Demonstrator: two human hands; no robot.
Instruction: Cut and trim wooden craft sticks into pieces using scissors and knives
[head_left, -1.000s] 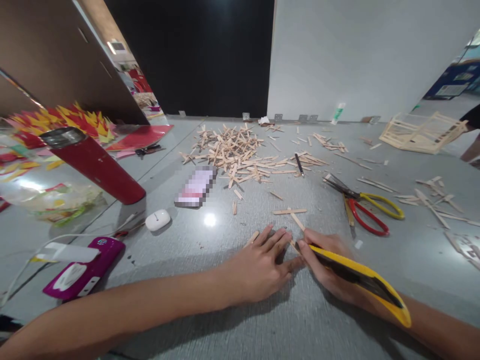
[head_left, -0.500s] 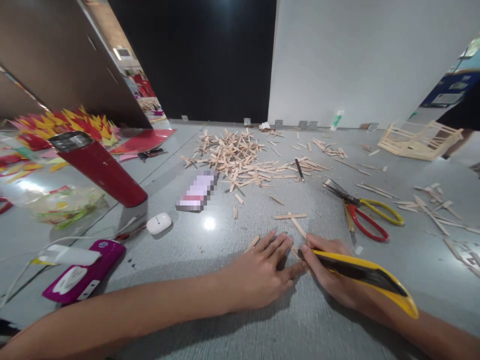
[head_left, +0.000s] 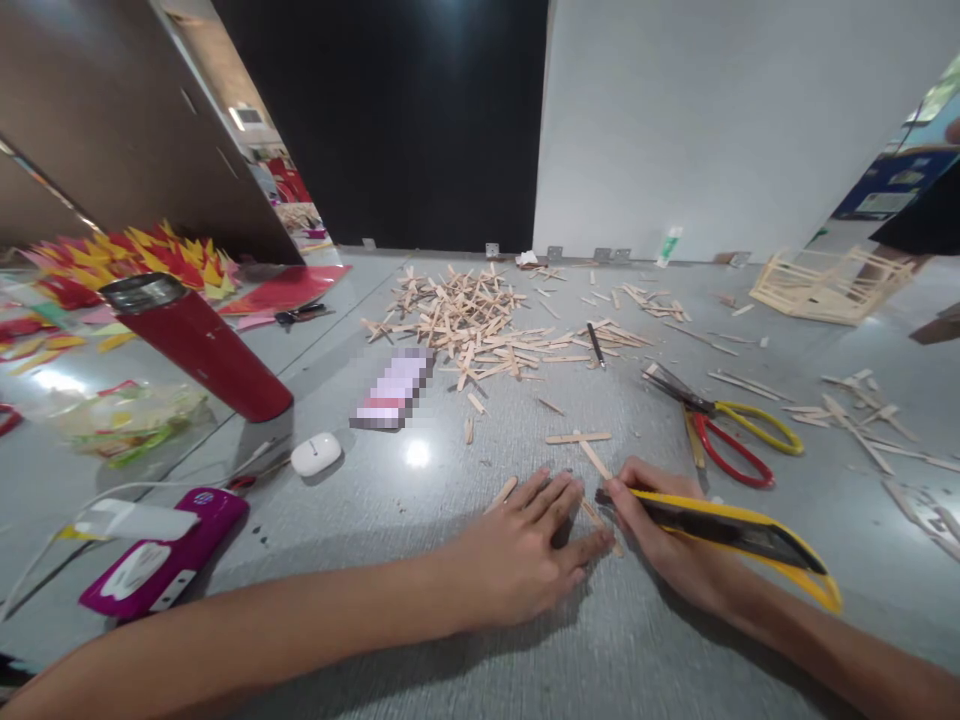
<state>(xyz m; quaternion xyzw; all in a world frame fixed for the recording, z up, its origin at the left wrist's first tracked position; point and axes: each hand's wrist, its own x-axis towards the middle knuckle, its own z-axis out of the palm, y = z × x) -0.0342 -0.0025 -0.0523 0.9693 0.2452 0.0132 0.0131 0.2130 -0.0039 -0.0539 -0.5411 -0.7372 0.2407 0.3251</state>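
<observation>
My left hand lies flat on the table, fingers stretched out over popsicle sticks. The rounded end of one popsicle stick shows past its fingers. Another, thin piece of popsicle stick pokes out between its fingertips and thumb. In my right hand is a yellow and black utility knife, its tip pointing left, just clear of that thin piece. The blade is too small to make out. Beyond my right fingertips, a popsicle stick meets a crosswise one in a T shape.
A heap of popsicle sticks lies at the back. Red and yellow handled scissors are on the right, before a stick frame. Leftward are a phone, a mouse, a red flask and a purple power strip.
My right hand has drawn slightly right and up with the utility knife, away from the thin stick piece, more of which now shows. My left hand stays in place.
</observation>
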